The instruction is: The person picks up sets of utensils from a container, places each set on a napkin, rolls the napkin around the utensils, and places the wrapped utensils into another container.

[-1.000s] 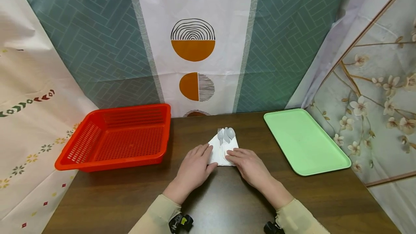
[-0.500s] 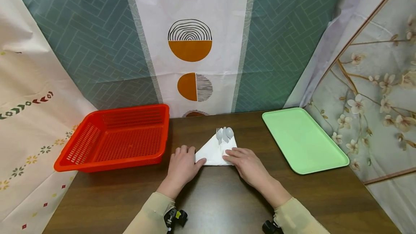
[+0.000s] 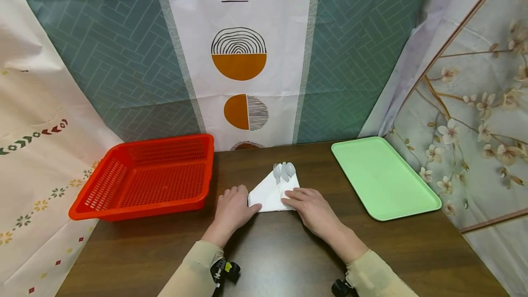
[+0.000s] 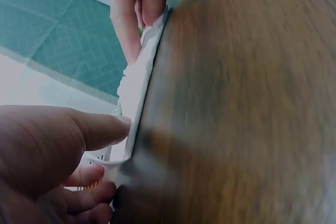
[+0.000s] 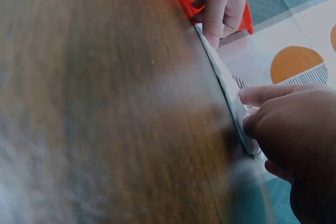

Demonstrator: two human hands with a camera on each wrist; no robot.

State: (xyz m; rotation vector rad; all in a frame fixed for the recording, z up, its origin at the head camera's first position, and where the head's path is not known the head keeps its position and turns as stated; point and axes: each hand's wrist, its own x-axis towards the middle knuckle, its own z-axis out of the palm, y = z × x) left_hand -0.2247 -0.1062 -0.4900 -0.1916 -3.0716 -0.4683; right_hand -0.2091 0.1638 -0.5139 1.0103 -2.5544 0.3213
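A white napkin (image 3: 266, 195) lies on the table, its right side folded over the lower part of a grey plastic fork (image 3: 277, 174), a knife (image 3: 284, 172) and a spoon (image 3: 290, 169). Their upper ends stick out past the far side. At the left corner, my left hand (image 3: 233, 210) holds the napkin, thumb (image 4: 107, 129) on top and fingers curled by the edge. Across the folded right part rest the extended fingers of my right hand (image 3: 313, 210), thumb near the front edge. The cutlery's lower ends are hidden under the napkin.
To the left stands a red perforated basket (image 3: 144, 207) near the patterned cloth wall. A light green tray (image 3: 385, 178) lies flat at the right. The brown wooden table (image 3: 284, 255) extends in front of the hands, and a cloth backdrop (image 3: 247, 22) hangs behind.
My left hand has moved left from beside the cutlery to the napkin's left corner, exposing more of the napkin. My right hand stays on the fold, and the camera has shifted slightly.
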